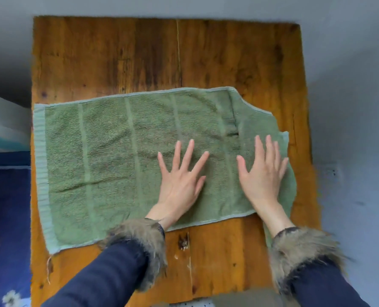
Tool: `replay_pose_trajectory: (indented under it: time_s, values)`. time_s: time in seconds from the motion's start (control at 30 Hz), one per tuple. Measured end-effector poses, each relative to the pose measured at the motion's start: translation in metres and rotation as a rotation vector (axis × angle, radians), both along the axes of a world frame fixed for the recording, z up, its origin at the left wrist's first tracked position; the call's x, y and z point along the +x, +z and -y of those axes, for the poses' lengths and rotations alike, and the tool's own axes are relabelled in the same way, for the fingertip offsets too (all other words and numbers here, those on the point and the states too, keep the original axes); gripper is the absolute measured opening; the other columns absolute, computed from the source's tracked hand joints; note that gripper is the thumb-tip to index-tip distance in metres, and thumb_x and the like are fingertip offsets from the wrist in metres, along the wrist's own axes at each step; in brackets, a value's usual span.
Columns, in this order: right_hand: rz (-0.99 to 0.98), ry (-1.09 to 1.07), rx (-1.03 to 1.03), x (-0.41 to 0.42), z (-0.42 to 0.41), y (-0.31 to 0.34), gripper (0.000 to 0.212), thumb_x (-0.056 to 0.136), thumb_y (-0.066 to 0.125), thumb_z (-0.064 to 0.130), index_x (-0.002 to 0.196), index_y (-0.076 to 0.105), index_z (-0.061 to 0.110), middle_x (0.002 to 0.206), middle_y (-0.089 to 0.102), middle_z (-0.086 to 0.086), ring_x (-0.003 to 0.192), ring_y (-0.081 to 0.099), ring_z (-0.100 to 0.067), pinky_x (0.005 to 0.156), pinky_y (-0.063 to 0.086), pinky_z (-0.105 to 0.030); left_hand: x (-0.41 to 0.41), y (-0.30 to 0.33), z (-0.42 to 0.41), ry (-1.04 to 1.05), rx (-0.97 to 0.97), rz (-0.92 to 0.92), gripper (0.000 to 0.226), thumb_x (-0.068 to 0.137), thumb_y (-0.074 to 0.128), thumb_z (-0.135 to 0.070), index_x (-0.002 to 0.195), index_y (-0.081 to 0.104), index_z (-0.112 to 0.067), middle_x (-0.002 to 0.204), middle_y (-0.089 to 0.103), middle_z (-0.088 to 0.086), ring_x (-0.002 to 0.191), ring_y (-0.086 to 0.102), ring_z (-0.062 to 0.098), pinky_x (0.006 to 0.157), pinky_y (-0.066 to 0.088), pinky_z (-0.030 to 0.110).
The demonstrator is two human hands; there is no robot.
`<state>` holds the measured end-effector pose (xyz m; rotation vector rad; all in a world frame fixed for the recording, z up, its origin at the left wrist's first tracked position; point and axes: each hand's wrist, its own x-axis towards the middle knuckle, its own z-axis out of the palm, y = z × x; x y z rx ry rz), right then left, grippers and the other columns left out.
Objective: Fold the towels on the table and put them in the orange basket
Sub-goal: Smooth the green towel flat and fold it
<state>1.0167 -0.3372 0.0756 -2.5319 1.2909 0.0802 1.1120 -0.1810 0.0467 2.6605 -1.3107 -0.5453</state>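
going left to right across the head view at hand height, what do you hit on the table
Ribbed hem of the green towel → open stretch of green towel → left hand, flat on the towel → right hand, flat on the towel's rumpled right end → bare wooden table.

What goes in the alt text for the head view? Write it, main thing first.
Two hands, left hand and right hand, press flat with straight fingers on a green towel spread across a wooden table. The towel's right end is rumpled and partly folded over. Fur-trimmed dark sleeves cover both wrists.
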Motion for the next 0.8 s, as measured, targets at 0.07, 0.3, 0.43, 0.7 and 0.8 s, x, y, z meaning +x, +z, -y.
replay_pose_trajectory:
  time_s: [0.07, 0.3, 0.43, 0.7, 0.8]
  values:
    - [-0.13, 0.032, 0.063, -0.019, 0.017, -0.012, 0.064, 0.095, 0.032, 0.048, 0.15, 0.01, 0.022, 0.159, 0.002, -0.004, 0.146, -0.003, -0.02, 0.117, -0.002, -0.049, -0.012, -0.006, 0.013, -0.036, 0.073, 0.003, 0.059, 0.095, 0.03, -0.051, 0.148, 0.01, -0.036, 0.158, -0.008, 0.004, 0.139, -0.022, 0.03, 0.104, -0.012, 0.067]
    - [-0.208, 0.24, 0.064, -0.053, 0.09, -0.036, 0.056, 0.098, 0.016, 0.045, 0.149, -0.002, 0.03, 0.157, -0.013, 0.004, 0.144, -0.014, -0.018, 0.117, -0.006, -0.043, -0.014, -0.017, 0.015, -0.053, 0.142, 0.085, 0.06, 0.091, 0.017, -0.061, 0.147, 0.011, -0.039, 0.157, -0.001, 0.0, 0.145, -0.003, 0.029, 0.106, -0.001, 0.069]
    - [-0.24, 0.276, 0.024, -0.055, 0.131, -0.037, 0.053, 0.1, 0.017, 0.039, 0.149, -0.001, 0.031, 0.157, -0.013, 0.003, 0.144, -0.014, -0.019, 0.117, -0.006, -0.044, -0.014, -0.014, 0.015, -0.064, 0.159, 0.074, 0.059, 0.091, 0.013, -0.061, 0.146, 0.009, -0.038, 0.157, 0.0, 0.0, 0.145, -0.003, 0.028, 0.106, -0.002, 0.068]
    - [0.414, -0.287, 0.271, -0.051, 0.157, -0.026, 0.041, 0.098, 0.041, 0.022, 0.138, 0.042, 0.013, 0.143, 0.039, -0.006, 0.129, 0.042, -0.019, 0.105, 0.028, -0.025, -0.033, 0.001, 0.048, -0.059, 0.098, 0.007, 0.072, 0.077, 0.029, -0.039, 0.147, 0.019, -0.029, 0.157, -0.008, 0.004, 0.144, -0.015, 0.026, 0.106, -0.009, 0.068]
    - [0.307, -0.391, 0.337, -0.049, 0.178, -0.028, 0.038, 0.094, 0.05, 0.029, 0.125, 0.055, 0.008, 0.124, 0.057, -0.009, 0.111, 0.055, -0.023, 0.088, 0.032, -0.023, -0.059, 0.002, 0.076, -0.225, 0.029, 0.026, 0.064, 0.087, 0.033, -0.042, 0.148, 0.015, -0.033, 0.158, -0.002, 0.004, 0.145, -0.007, 0.03, 0.107, -0.005, 0.068]
